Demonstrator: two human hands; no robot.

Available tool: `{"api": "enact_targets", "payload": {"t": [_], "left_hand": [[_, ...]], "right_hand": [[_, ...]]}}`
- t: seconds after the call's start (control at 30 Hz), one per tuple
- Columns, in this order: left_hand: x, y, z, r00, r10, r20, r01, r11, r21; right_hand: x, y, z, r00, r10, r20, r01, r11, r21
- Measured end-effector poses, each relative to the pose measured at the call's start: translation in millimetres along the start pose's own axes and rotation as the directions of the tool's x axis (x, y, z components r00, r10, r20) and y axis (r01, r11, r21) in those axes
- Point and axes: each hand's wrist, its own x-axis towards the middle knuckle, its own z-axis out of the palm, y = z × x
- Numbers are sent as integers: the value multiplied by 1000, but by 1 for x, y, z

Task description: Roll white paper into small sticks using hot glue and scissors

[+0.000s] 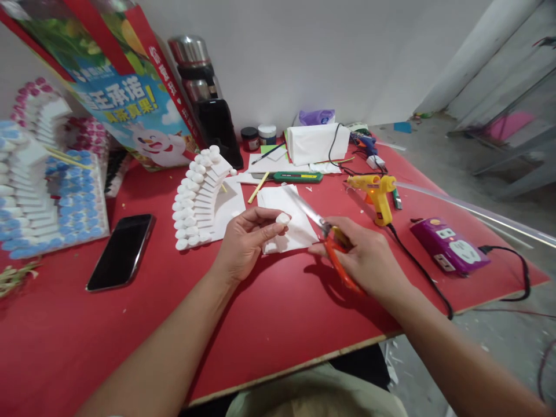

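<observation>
Between thumb and fingers, my left hand (248, 238) pinches a small white piece (283, 219), rounded in outline; its material is hard to tell. My right hand (369, 255) grips scissors (336, 258) with orange-red handles, their blades pointing up and left, apart from the white piece. Under the hands lies a stack of white paper (299, 231). Left of it stands a curved white staircase model (197, 202), edged with round white pieces on a white base. A pale yellow stick (259, 187) rests just behind the paper.
A yellow glue gun (377, 197) and a purple power strip (449, 245) with cables sit at right. A green utility knife (297, 177) lies behind the paper. Leftward are a phone (120, 252), a blue-and-white model (78, 202), a large printed bag (130, 98) and a steel flask (191, 58).
</observation>
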Motion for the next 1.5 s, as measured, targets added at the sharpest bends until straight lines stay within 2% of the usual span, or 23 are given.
{"api": "enact_targets", "payload": {"t": [0.07,0.13,0.3,0.37,0.4,0.47,0.5,0.57,0.63,0.7,0.8,0.9,1.0,1.27,1.4,1.5], "left_hand": [[-1,2,1,1000,-1,4,1,1000,-11],[-2,4,1,1000,17,1,-17,999,-30],[-1,19,-8,991,114,-71,-111,993,45],[2,29,-19,969,199,-145,-175,971,164],[3,34,-25,944,285,-168,-235,934,268],[6,45,-37,878,451,-163,-297,778,553],[6,49,-43,849,516,-111,-310,657,688],[7,55,-50,834,552,26,-283,386,878],[7,55,-54,858,492,147,-236,123,964],[7,52,-56,891,401,213,-195,-86,977],[7,49,-57,916,341,211,-127,-250,960],[5,52,-56,926,343,159,-47,-313,949],[3,56,-55,947,307,98,16,-348,937],[2,54,-48,987,161,-25,75,-313,947],[1,55,-48,983,177,-38,91,-304,948],[0,56,-48,975,222,-13,80,-300,951]], "right_hand": [[7,4,-6,991,133,15,-132,988,-75],[14,11,-10,981,190,47,-175,959,-224],[19,20,-6,971,193,142,-97,856,-507],[22,16,-4,952,221,213,-59,812,-581],[24,12,-5,937,251,244,-51,788,-614],[29,-2,-11,903,307,300,-45,762,-646],[33,-11,-15,894,317,318,-39,760,-649],[42,-32,-25,904,277,327,-2,766,-643],[51,-52,-30,927,190,324,53,788,-614],[60,-67,-28,940,94,328,112,823,-557],[71,-70,-11,950,-37,309,181,873,-453],[76,-52,11,969,-71,235,158,913,-375],[79,-33,23,970,-68,235,142,938,-317],[80,-25,24,973,-66,223,118,967,-226],[83,-18,24,970,-84,228,107,990,-91],[84,-11,26,966,-168,197,162,986,47]]}}
